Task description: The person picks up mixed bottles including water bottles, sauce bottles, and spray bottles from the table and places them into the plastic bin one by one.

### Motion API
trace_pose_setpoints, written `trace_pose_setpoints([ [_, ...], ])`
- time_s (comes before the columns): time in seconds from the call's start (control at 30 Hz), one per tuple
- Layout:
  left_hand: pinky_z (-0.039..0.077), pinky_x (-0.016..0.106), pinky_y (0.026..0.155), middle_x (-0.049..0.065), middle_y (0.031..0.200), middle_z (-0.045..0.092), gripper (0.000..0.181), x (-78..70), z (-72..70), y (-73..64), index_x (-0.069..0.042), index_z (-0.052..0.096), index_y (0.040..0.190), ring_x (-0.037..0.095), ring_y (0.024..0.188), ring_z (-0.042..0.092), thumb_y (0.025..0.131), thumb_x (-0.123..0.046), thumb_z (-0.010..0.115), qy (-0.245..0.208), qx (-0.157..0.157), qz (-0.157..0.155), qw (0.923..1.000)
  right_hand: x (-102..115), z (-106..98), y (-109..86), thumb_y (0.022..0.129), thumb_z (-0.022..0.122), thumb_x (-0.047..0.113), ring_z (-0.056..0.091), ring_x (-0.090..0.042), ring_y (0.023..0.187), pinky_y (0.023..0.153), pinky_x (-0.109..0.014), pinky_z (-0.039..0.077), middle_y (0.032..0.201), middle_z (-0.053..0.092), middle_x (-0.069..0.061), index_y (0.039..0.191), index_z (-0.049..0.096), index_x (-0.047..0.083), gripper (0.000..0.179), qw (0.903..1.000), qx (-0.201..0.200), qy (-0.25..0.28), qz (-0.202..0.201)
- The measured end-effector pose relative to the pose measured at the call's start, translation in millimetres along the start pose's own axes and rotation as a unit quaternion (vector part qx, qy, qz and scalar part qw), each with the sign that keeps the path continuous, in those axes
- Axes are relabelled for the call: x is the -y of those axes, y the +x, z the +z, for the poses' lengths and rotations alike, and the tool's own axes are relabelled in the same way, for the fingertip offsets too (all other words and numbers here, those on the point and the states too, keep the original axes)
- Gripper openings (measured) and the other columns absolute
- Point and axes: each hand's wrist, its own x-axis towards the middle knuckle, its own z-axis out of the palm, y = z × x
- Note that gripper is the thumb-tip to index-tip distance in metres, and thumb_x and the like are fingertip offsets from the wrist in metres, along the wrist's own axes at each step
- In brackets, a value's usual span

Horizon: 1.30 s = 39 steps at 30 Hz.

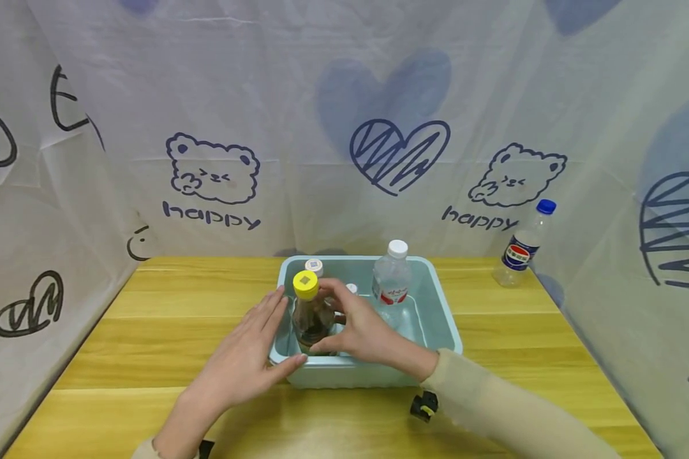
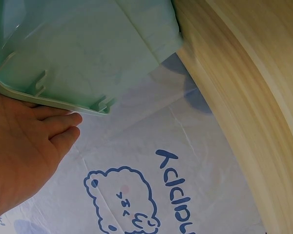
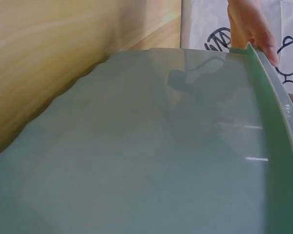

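A pale blue-green plastic bin (image 1: 356, 376) stands on the table with several bottles inside. My right hand (image 1: 363, 331) reaches over its front rim and grips a yellow-capped bottle (image 1: 311, 319) with dark contents, thumb at the front and fingers behind. That bottle is upright in the bin's front left corner. My left hand (image 1: 238, 363) lies along the left rim with straight fingers, its thumb at the front corner. In the left wrist view, the left fingers (image 2: 63, 127) sit right under the bin's rim. The right wrist view shows mostly the bin's outer wall (image 3: 136, 146); the right hand's grip is hidden there.
Behind the gripped bottle shows a white-capped bottle (image 1: 314, 266); another white cap (image 1: 352, 288) peeks out beside my right hand. A clear bottle with a red-marked label (image 1: 393, 284) stands at the bin's back right. A blue-capped Pepsi bottle (image 1: 519, 252) stands at the table's far right corner.
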Motion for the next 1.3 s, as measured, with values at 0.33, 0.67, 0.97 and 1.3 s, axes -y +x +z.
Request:
trace_pose_setpoints([
  [0.33, 0.026, 0.051, 0.127, 0.015, 0.173, 0.014, 0.102, 0.2, 0.0, 0.4, 0.001, 0.024, 0.163, 0.035, 0.158, 0.02, 0.097, -0.07, 0.055, 0.002, 0.0, 0.0, 1.0, 0, 0, 0.3, 0.076, 0.091, 0.0, 0.056, -0.031, 0.133, 0.115, -0.052, 0.046, 0.142, 0.055, -0.014, 0.15, 0.038, 0.01, 0.091, 0.9995, 0.02, 0.007, 0.021],
  [0.67, 0.026, 0.051, 0.126, 0.015, 0.173, 0.013, 0.101, 0.4, 0.4, 0.0, 0.002, 0.025, 0.163, 0.036, 0.158, 0.021, 0.098, -0.07, 0.053, 0.006, 0.002, 0.002, 1.0, 0, 0, 0.5, 0.076, 0.092, 0.004, 0.053, -0.033, 0.136, 0.118, -0.053, 0.042, 0.14, 0.052, -0.014, 0.148, 0.036, 0.01, 0.091, 0.9981, 0.018, 0.019, 0.055],
  [0.97, 0.026, 0.051, 0.126, 0.015, 0.173, 0.014, 0.102, 0.1, -0.1, 0.3, 0.002, 0.026, 0.163, 0.035, 0.158, 0.02, 0.097, -0.071, 0.054, 0.007, 0.002, 0.001, 1.0, 3, -3, -2.3, 0.082, 0.088, 0.008, 0.051, -0.033, 0.141, 0.117, -0.053, 0.044, 0.143, 0.056, -0.013, 0.149, 0.037, 0.008, 0.085, 0.9968, 0.012, 0.026, 0.075],
  [1.3, 0.027, 0.051, 0.126, 0.015, 0.173, 0.014, 0.101, -0.1, 0.4, 0.6, 0.002, 0.027, 0.163, 0.035, 0.158, 0.021, 0.097, -0.071, 0.053, 0.006, 0.001, 0.0, 1.0, 10, -6, -6.9, 0.087, 0.085, 0.013, 0.053, -0.039, 0.138, 0.116, -0.054, 0.044, 0.151, 0.052, -0.017, 0.153, 0.04, 0.004, 0.08, 0.9978, -0.012, 0.023, 0.062],
])
